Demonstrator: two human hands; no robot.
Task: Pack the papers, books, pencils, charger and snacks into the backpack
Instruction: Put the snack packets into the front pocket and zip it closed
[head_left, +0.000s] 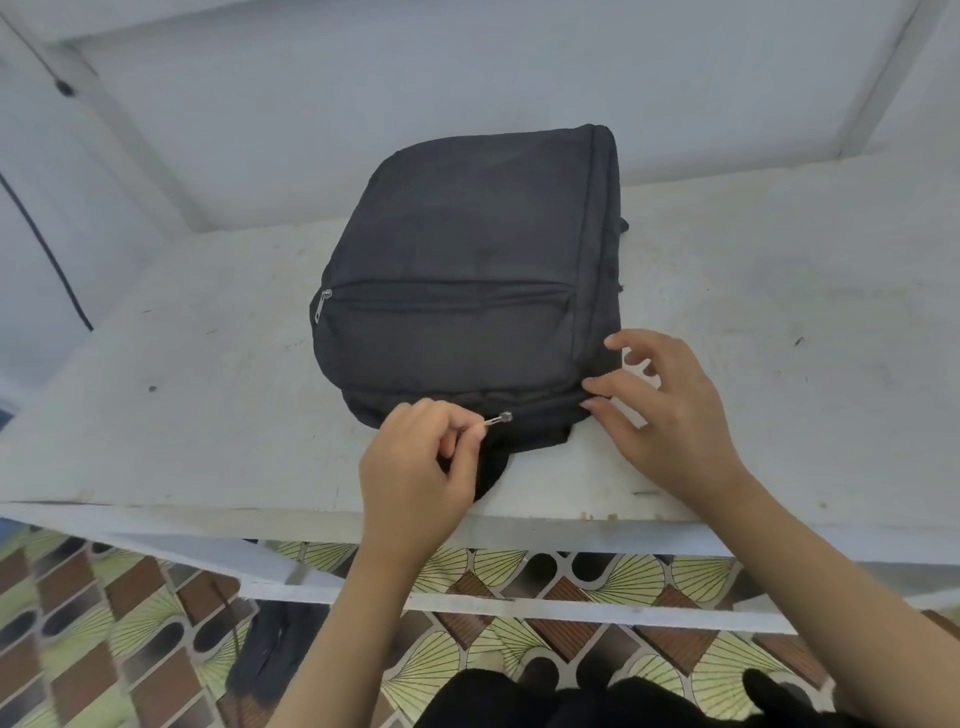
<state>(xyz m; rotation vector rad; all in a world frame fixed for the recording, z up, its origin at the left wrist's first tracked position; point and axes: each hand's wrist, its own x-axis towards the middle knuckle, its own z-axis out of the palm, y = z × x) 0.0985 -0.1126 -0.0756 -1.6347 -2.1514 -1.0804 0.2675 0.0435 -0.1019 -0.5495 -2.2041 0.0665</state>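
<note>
Left hand (415, 457) pinching zipper pull (500, 419) at six o'clock on backpack (467, 234), right hand (670, 415) spread, touching its four o'clock corner

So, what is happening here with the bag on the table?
A person is working on a black backpack that lies flat on a white table. The left hand pinches the metal zipper pull at the bag's near edge. The right hand touches the near right corner with spread fingers. Whether the zip is being opened or closed cannot be told.
</note>
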